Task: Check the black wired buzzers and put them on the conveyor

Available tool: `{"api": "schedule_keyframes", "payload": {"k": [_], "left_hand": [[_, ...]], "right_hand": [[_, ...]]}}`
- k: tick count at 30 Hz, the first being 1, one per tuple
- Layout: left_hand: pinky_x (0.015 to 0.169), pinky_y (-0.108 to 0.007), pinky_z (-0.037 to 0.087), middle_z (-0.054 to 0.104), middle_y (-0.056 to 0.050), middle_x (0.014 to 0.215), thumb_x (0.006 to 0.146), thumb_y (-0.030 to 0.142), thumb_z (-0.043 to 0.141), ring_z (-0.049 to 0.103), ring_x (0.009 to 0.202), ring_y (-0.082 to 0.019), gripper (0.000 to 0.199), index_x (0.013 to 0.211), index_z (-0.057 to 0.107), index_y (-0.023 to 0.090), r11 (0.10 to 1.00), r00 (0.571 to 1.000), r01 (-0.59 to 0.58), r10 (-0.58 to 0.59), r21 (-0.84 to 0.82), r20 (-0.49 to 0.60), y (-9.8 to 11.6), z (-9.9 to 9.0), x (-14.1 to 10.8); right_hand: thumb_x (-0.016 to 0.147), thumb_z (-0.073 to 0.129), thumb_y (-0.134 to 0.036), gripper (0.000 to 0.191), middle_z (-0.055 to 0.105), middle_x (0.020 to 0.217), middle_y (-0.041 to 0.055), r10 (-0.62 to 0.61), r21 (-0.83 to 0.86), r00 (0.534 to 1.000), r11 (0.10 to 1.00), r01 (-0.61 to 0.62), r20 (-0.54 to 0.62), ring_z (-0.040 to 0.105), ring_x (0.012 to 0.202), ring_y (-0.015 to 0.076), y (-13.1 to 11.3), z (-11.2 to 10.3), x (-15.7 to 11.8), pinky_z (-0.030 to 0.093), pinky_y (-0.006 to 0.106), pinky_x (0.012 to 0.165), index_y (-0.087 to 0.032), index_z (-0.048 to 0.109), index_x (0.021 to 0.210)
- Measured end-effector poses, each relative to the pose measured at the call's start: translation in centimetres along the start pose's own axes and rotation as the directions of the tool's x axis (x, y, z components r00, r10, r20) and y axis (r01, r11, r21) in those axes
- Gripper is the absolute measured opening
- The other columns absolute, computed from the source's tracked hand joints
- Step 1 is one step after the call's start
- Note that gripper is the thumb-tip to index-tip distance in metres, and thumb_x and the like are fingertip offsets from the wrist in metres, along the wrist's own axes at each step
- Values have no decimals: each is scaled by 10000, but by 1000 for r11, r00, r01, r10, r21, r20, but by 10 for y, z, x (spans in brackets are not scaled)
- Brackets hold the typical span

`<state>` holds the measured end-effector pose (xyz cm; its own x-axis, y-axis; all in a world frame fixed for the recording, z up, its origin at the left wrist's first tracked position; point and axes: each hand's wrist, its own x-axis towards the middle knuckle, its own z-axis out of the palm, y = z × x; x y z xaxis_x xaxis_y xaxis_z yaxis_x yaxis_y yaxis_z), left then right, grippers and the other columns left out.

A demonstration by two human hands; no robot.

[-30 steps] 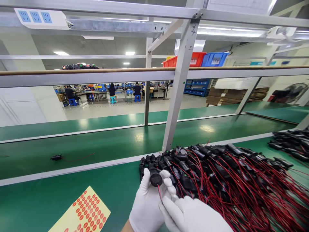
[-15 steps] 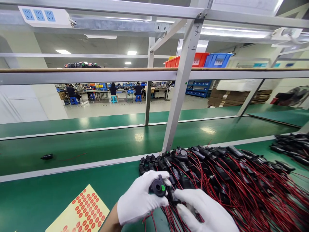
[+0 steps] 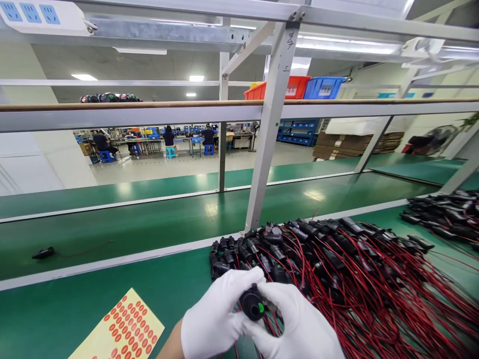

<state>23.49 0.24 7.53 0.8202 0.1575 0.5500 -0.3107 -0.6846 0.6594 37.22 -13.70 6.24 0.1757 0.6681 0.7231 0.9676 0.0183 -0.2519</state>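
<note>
Between my two white-gloved hands is a small black pump (image 3: 251,303), its round nozzle end facing me and a green dot sticker on that face. My left hand (image 3: 214,313) is closed around it from the left. From the right, the fingers and thumb of my right hand (image 3: 299,319) close on the same pump, and part of its body is hidden by the gloves. Just behind the hands lies a large heap of similar black pumps (image 3: 277,252) with red and dark wires (image 3: 359,299). To the left a pale yellow sheet (image 3: 123,329) carries rows of red oval stickers.
A single pump (image 3: 44,253) with a wire lies on the green surface (image 3: 149,234) beyond a white rail. More pumps (image 3: 445,214) are piled at the right. A metal post (image 3: 265,134) rises behind the heap to a shelf with red (image 3: 295,86) and blue bins (image 3: 324,88).
My right hand has moved left and now grips the pump together with my left hand. The pump has turned slightly, and the view has shifted a little to the right.
</note>
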Motion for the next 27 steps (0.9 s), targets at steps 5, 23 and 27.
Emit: {"api": "schedule_keyframes", "payload": {"k": [5, 23, 27], "left_hand": [[898, -349, 533, 693, -70, 1209, 924, 523, 595, 685, 1032, -224, 664, 1499, 299, 370, 964, 984, 5, 43, 267, -172, 2, 11, 4], [568, -225, 503, 702, -75, 800, 869, 621, 629, 631, 570, -104, 612, 1167, 692, 90, 147, 875, 240, -461, -959, 148, -10, -5, 14], [671, -217, 531, 689, -55, 861, 1037, 387, 442, 652, 671, -80, 411, 1090, 717, 86, 313, 781, 228, -624, -922, -19, -21, -30, 29]], "right_hand": [[800, 687, -402, 303, 775, 901, 55, 311, 343, 936, 872, -349, 162, 745, 755, 231, 12, 10, -2, 625, 297, 681, -236, 709, 1052], [908, 542, -668, 527, 749, 748, 95, 265, 811, 890, 373, -450, 371, 675, 558, 209, 65, 42, -10, 587, 347, 548, -188, 732, 1015], [899, 556, -664, 515, 755, 713, 91, 305, 765, 872, 423, -485, 384, 696, 547, 222, 66, 33, -13, 605, 346, 540, -197, 759, 980]]}}
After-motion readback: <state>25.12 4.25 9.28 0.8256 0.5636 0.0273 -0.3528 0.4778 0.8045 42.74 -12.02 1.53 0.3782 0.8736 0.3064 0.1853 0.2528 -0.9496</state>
